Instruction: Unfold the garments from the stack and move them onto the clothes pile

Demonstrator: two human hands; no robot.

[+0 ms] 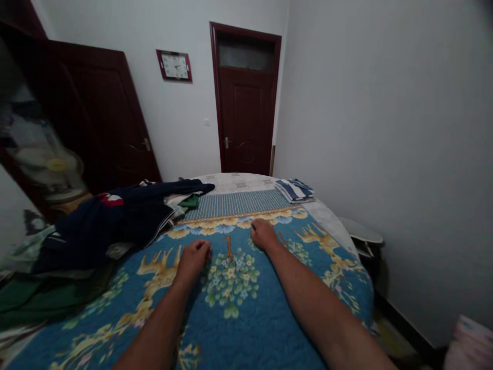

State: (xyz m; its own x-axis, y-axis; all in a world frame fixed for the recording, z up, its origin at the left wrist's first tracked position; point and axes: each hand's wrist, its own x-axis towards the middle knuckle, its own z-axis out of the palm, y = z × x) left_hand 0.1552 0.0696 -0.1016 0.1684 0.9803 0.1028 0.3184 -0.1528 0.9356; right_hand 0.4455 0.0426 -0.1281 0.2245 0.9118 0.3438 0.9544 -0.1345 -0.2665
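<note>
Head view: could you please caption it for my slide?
Both hands, left hand and right hand, rest on a blue quilt beside piled clothes.

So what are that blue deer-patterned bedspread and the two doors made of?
The bedspread under both hands looks like quilted cotton-type fabric, matte, with stitched puckering. The closed door and open door look like dark red-brown wood or veneer, faintly glossy, with raised panels.

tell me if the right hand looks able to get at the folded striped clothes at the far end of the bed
Probably yes: the right hand rests on the blue quilt, and only bare bedding lies between it and the folded striped clothes; it may need a lean forward.
</note>
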